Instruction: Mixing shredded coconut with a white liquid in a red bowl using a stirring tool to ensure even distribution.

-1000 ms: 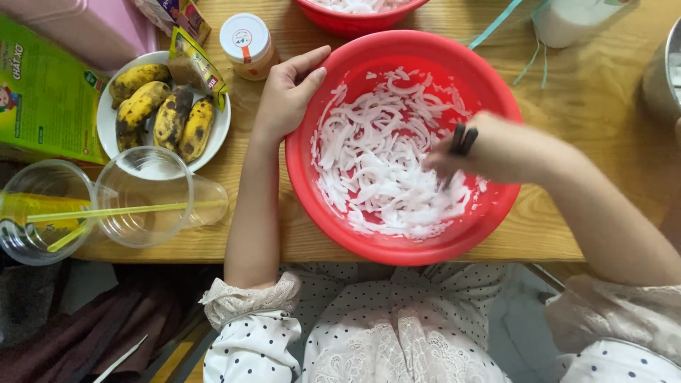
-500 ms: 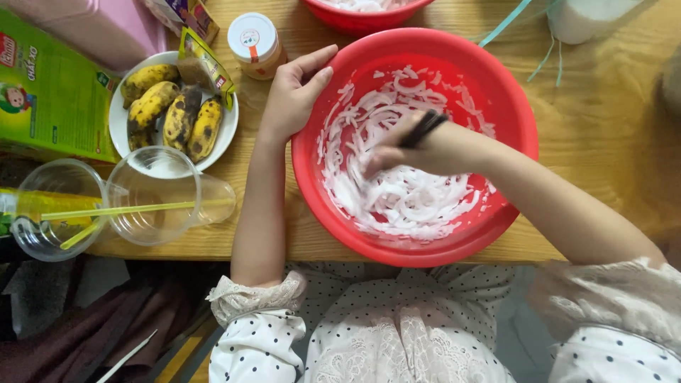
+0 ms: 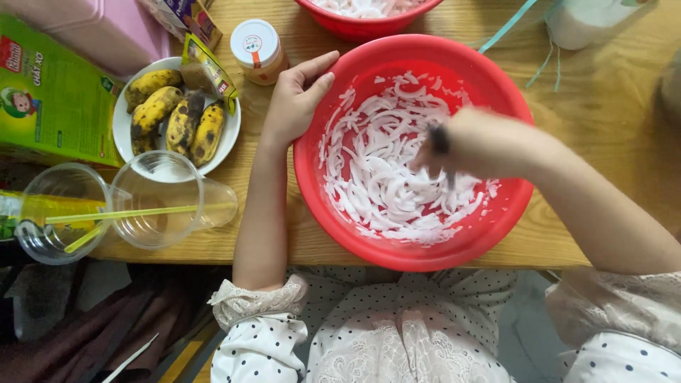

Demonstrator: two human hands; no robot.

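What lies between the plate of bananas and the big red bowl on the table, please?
In the head view, the person's left hand lies between the plate of bananas and the big red bowl, resting against the bowl's rim; a small white-lidded jar stands just beyond it.

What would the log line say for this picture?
left hand: steadies red bowl rim | right hand: blurred, in white strips, holds dark tool | beside: plate of bananas

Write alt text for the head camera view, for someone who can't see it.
Seen from above, a person's right hand, blurred, is among white shreds in a red bowl, while the left hand rests against its rim. To the left sit a plate of spotted bananas and two clear plastic cups.
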